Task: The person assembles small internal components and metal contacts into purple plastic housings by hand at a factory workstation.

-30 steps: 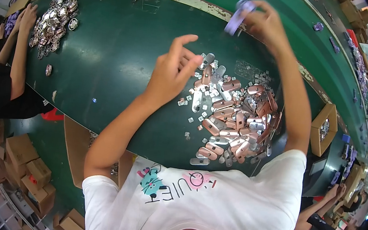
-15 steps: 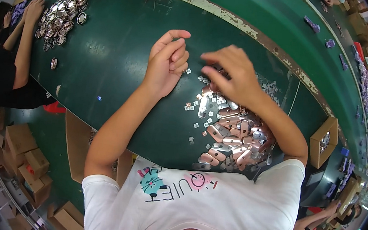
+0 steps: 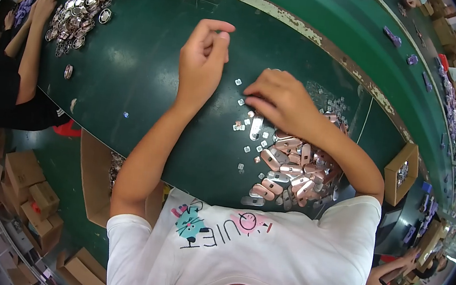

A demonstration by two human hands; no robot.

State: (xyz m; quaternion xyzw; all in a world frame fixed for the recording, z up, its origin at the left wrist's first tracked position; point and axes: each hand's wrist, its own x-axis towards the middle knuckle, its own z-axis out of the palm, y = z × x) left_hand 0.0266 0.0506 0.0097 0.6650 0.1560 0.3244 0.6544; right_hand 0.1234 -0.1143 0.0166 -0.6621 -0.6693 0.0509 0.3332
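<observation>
My left hand (image 3: 204,57) is raised over the green table, with its fingers curled toward the palm and the thumb close to them; whatever it may hold is hidden. Fingertips together, my right hand (image 3: 281,100) is low over the table beside a small clear square piece (image 3: 240,102). Its grasp is too small to make out. Several more clear square pieces (image 3: 247,149) lie scattered nearby. Under my right forearm spreads a pile of rose-gold and silver oval metal plates (image 3: 291,170). A lone silver oval plate (image 3: 256,128) lies by the pile's far left side.
A heap of round shiny metal parts (image 3: 79,13) lies at the far left near a co-worker's hands (image 3: 42,7). One round part (image 3: 68,71) sits apart. Cardboard boxes (image 3: 400,174) (image 3: 92,183) flank me. Beyond the table's chipped metal edge (image 3: 288,22) runs a green belt with purple bundles (image 3: 392,36).
My left hand has shifted slightly left and away from me, its fingers still curled. The right hand has come down and nearer, its fingertips closing by the small clear pieces.
</observation>
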